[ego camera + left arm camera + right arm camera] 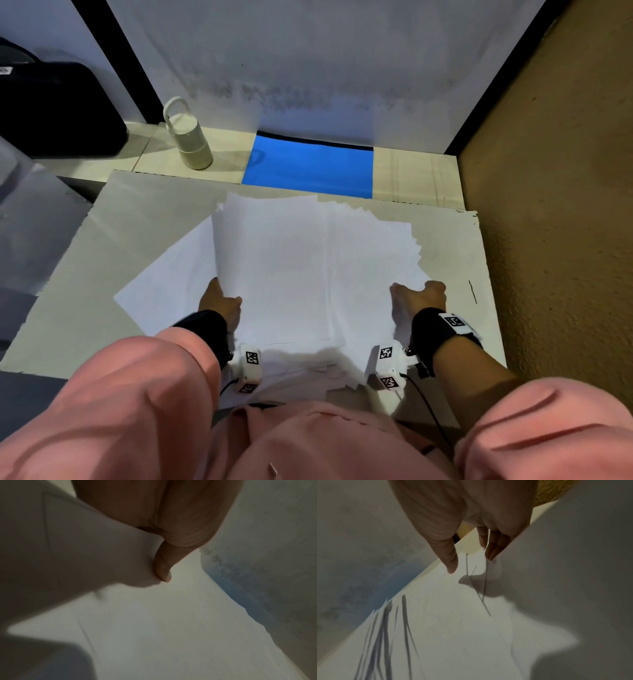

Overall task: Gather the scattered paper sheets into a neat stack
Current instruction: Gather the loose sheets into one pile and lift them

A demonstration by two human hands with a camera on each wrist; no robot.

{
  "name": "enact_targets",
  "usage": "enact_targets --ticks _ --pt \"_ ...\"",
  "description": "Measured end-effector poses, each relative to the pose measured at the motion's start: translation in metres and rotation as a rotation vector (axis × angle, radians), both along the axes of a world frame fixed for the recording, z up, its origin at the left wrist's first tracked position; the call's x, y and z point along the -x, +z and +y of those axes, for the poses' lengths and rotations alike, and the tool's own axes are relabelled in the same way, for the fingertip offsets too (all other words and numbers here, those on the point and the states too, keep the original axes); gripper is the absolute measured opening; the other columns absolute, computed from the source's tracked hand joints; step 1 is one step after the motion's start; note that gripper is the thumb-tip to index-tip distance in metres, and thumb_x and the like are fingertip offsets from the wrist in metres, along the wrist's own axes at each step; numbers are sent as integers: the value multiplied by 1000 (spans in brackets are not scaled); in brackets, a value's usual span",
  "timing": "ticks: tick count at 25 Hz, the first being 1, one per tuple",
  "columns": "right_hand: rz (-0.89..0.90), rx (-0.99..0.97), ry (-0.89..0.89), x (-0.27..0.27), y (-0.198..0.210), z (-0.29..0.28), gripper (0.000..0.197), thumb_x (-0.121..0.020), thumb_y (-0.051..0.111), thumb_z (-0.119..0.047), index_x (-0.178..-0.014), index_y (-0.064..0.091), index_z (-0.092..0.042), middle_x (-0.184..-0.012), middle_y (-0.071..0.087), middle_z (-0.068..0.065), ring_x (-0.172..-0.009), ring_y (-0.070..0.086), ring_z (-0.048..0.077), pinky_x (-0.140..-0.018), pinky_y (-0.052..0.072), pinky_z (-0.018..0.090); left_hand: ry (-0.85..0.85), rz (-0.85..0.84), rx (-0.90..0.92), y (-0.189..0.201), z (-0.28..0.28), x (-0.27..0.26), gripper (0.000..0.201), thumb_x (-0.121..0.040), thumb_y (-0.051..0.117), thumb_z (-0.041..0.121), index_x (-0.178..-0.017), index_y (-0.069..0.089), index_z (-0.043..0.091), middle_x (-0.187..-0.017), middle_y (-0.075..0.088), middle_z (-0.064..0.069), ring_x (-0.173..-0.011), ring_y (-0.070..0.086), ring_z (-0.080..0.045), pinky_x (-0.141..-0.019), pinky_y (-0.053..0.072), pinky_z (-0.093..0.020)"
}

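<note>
White paper sheets, thin and plain, lie fanned in a loose overlapping pile at the centre of the head view, on a pale grey board tabletop; their far edges are staggered and one sheet juts out toward the lower left of the frame. The left hand grips the pile's left edge; in the left wrist view its thumb presses down on a sheet, the other fingers hidden beneath the paper. The right hand holds the right edge; in the right wrist view its thumb stands apart from the fingers, which lie pressed together against a lifted sheet.

To square the pile well, both hands should probably push inward evenly, keeping the grip light so the sheets can slide over one another, then tap the edges on the board. Squeezing hard would likely crease the thin paper. The stray sheet at lower left should be drawn in first.

A cream water bottle and a blue mat sit beyond, well apart from the pile.
</note>
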State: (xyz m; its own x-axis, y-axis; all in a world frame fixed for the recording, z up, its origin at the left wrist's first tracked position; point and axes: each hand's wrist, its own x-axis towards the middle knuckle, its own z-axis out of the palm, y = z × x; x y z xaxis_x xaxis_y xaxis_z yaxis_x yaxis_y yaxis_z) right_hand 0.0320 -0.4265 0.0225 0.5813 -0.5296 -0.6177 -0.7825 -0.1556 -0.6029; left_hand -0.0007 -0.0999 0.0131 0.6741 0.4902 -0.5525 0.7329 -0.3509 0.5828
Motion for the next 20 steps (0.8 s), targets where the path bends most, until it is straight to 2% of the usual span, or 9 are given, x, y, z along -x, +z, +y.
enact_targets --ticks 1,3,4,6,8,11,16,18,20 --pt "-20 -92 -61 0 -3 2 87 -70 75 -31 -138 24 -13 -129 41 2 -115 49 27 -102 41 42 -5 11 8 0 -1 0 50 -86 56 -1 -133 38 -3 -133 51 -24 -121 50 -38 -94 38 -32" --pt "-46 -244 -166 1 -10 2 84 -71 78 -24 -137 28 -13 -124 48 7 -107 52 26 -99 42 44 -9 22 40 -4 -3 0 55 -87 57 2 -137 34 -1 -138 47 -21 -126 47 -37 -104 36 -36" --pt "-54 -282 -167 1 -9 3 75 -73 77 -22 -134 33 -12 -118 51 9 -102 54 26 -96 44 43 -15 26 57 -8 -4 0 60 -86 57 4 -140 31 1 -141 44 -21 -128 44 -37 -108 35 -37" --pt "-45 -279 -64 0 -4 9 45 -84 68 -17 -123 46 -10 -101 57 10 -87 54 24 -81 46 34 -25 18 80 -11 -8 0 63 -86 58 5 -142 29 2 -144 43 -20 -130 43 -36 -111 34 -37" --pt "-27 -192 51 2 2 13 35 -88 61 -14 -121 55 -3 -106 62 17 -87 56 27 -77 41 30 -34 5 87 -12 -15 1 61 -86 59 5 -141 32 3 -142 45 -18 -128 46 -35 -108 35 -35" --pt "-64 -17 124 1 11 10 33 -89 58 -10 -119 58 3 -118 63 22 -103 60 36 -79 40 29 -29 -20 90 -10 -22 2 56 -85 60 4 -137 38 3 -138 50 -18 -125 49 -35 -105 37 -34" --pt "-246 195 114 -5 28 -17 20 -90 47 -8 -104 63 -8 -91 59 16 -83 52 29 -75 37 30 -37 -3 77 -7 -26 2 53 -85 58 3 -135 40 3 -136 52 -18 -123 50 -35 -101 37 -32" --pt "-249 300 120 -8 43 -28 20 -92 46 -11 -104 61 -8 -92 60 19 -83 53 31 -74 38 32 -43 8 71 -5 -27 1 54 -86 58 3 -136 39 4 -137 51 -18 -124 49 -35 -102 37 -32" --pt "-264 441 145 -11 64 -35 22 -93 45 -13 -107 60 -4 -100 63 26 -89 57 39 -72 39 33 -43 12 65 -5 -27 1 56 -86 58 4 -137 38 4 -138 50 -17 -125 49 -34 -103 36 -32"
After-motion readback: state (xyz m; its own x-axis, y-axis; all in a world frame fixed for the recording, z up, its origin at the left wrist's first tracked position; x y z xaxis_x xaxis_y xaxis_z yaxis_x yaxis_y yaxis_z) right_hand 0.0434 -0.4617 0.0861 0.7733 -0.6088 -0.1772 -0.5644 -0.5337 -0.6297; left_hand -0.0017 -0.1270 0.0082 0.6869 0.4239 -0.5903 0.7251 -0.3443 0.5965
